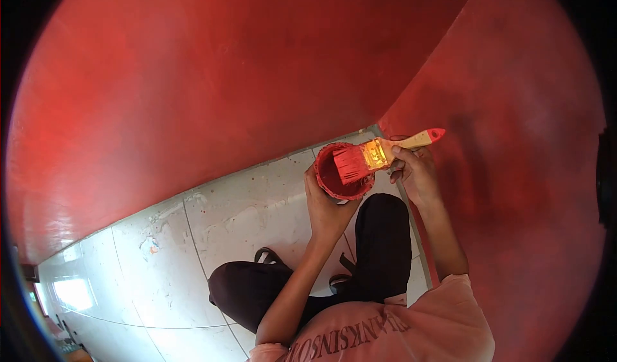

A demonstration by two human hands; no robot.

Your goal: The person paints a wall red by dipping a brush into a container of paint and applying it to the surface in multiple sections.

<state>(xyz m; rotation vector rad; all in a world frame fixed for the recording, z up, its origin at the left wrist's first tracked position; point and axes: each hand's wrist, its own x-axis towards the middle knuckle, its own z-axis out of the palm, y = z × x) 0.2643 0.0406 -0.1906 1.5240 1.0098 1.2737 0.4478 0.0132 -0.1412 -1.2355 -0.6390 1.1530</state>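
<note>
One paintbrush [375, 154], bristles coated red, angles over the mouth of one paint pot [327, 178]. The person's right hand [415, 171] closes its fingers round the brush handle; the left hand [326, 209], half open in a curve, clasps the pot's side. Around them here, two red walls [244, 73] meet above white floor tiles [238, 233].

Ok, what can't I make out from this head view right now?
All in the head view:
How full the cup is: the brush covers much of the opening.
The cup's base: hidden by the left hand and the cup itself.
Sandals: partly hidden by the trousers.
Far-left objects: too small, cut off by the dark lens edge.
</note>
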